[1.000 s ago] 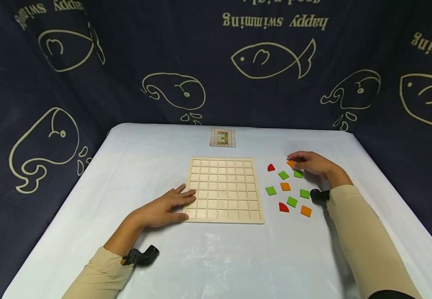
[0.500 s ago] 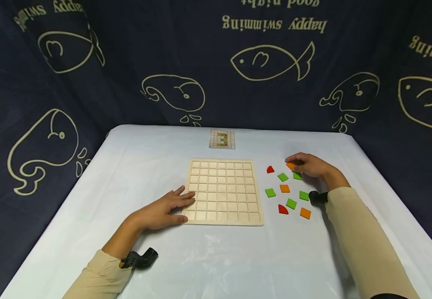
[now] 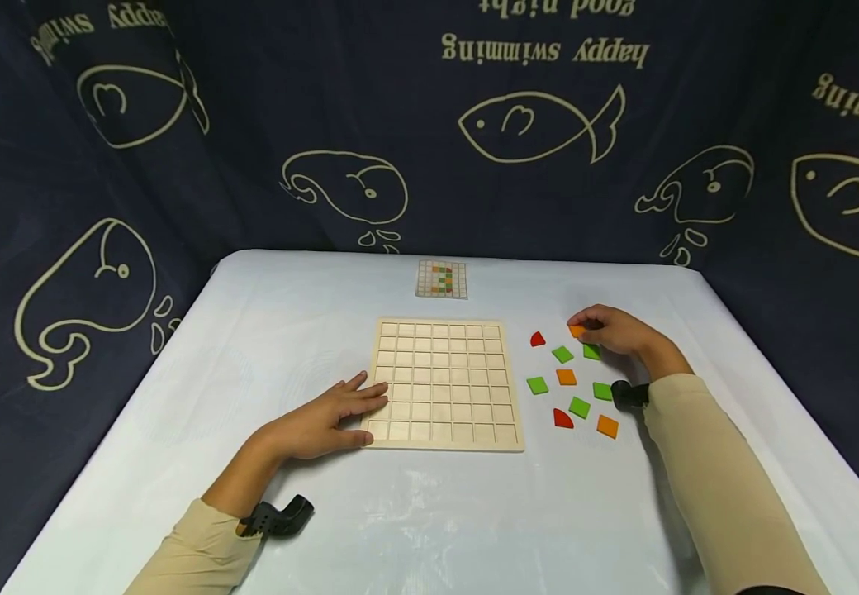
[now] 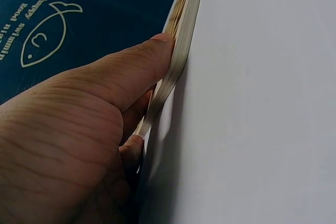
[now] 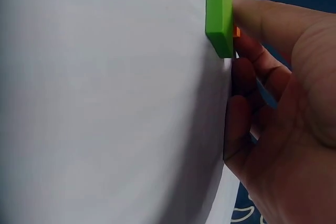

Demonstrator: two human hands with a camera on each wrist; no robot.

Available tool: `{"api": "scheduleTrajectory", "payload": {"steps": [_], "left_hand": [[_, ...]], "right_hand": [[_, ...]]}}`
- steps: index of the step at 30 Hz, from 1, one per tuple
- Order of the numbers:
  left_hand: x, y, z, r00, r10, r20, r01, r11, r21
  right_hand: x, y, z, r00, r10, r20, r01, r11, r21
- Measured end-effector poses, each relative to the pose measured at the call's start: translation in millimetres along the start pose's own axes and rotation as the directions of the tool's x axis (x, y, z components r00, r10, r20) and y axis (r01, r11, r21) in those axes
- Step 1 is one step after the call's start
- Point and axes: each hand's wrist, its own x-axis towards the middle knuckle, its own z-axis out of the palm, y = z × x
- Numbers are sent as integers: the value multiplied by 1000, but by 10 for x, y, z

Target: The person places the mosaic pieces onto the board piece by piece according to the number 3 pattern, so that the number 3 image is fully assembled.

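Note:
A wooden grid board [image 3: 440, 384] lies on the white table with bare cells. My left hand [image 3: 333, 417] rests on its left edge, fingers spread; in the left wrist view the thumb lies along the board's rim [image 4: 181, 48]. Right of the board, my right hand [image 3: 615, 329] pinches an orange square tile [image 3: 576, 330] between thumb and fingers. A green square tile [image 5: 218, 19] lies just in front of the thumb in the right wrist view and hides most of the orange one. Whether the orange tile is off the table, I cannot tell.
Several loose tiles lie right of the board: green squares such as one green tile [image 3: 537, 386], orange squares like the orange tile [image 3: 608, 426], and red quarter-round pieces, one red piece [image 3: 562, 419] nearer me. A patterned card [image 3: 441, 279] lies behind the board.
My right thumb and fingers have closed on the orange tile, with the hand shifting very slightly left. The left hand stays on the board's edge.

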Motion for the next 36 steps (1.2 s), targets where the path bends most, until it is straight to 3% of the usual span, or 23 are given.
{"api": "scheduleTrajectory", "payload": {"steps": [19, 36], "left_hand": [[11, -11, 5, 1000, -3, 1, 3, 1000, 3], [7, -9, -11, 1000, -1, -6, 1, 1000, 21]], "right_hand": [[-25, -21, 1, 1000, -22, 0, 22, 998, -63], [-7, -55, -67, 998, 31, 46, -32, 999, 9]]}}
